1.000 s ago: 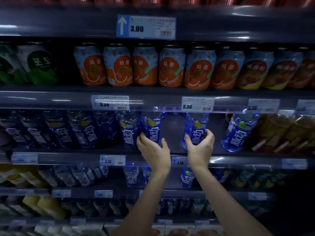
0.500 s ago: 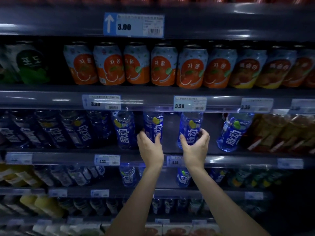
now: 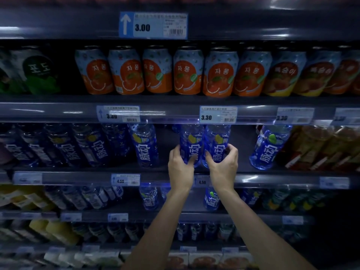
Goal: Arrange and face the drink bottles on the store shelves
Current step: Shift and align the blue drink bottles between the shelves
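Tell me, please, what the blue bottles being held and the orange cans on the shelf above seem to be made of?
The blue bottles look like clear, glossy plastic: light passes through the blue-tinted walls around the printed label. The orange cans look like metal, probably aluminium, with a smooth printed wrap; rounded shoulders and dark rimmed tops suggest it, though dim light leaves that open.

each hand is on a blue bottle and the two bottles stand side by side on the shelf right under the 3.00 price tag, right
Not quite. The head view shows the left hand and right hand each gripping a blue bottle, left bottle beside right bottle, but their shelf sits under the 3.30 tag. The 3.00 tag hangs one level higher, above the orange cans.
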A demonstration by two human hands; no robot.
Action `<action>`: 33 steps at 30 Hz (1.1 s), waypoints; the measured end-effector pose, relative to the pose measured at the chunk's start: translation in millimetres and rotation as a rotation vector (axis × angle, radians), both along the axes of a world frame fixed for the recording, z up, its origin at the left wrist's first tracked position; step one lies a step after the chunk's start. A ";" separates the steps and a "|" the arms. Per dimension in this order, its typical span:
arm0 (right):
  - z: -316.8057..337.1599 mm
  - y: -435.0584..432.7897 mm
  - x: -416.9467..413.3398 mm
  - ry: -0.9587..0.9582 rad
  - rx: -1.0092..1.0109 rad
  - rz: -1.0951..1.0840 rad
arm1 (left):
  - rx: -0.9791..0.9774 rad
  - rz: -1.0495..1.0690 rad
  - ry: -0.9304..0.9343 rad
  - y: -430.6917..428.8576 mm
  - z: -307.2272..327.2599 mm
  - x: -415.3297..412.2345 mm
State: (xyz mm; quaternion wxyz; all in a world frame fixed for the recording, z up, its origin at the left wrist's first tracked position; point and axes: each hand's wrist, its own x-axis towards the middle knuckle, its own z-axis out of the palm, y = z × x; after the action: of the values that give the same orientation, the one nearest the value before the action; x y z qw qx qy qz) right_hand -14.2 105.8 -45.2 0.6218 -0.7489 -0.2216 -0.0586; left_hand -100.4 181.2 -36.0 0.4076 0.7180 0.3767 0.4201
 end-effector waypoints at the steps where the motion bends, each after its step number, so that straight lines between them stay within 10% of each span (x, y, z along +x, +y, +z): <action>1: -0.2 0.7 -0.4 0.000 0.002 -0.003 | 0.006 -0.003 0.007 1.0 0.0 -0.5; 11: -2.7 0.4 -0.9 -0.026 -0.026 -0.011 | 0.023 -0.032 -0.001 3.0 2.8 -15.3; 19: -13.2 -17.3 0.4 -0.029 -0.110 0.022 | 0.156 0.382 -0.023 36.2 0.0 -67.3; 33: -55.2 -102.8 35.7 -0.623 -0.617 -0.013 | 0.007 0.234 0.040 79.2 -4.2 -80.4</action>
State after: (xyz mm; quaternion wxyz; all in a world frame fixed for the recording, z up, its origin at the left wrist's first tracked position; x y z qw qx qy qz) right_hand 21.5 3.0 -100.4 0.2721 -0.8475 -0.4010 -0.2165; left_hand -180.8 260.3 -40.1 0.3456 0.6788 0.4646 0.4515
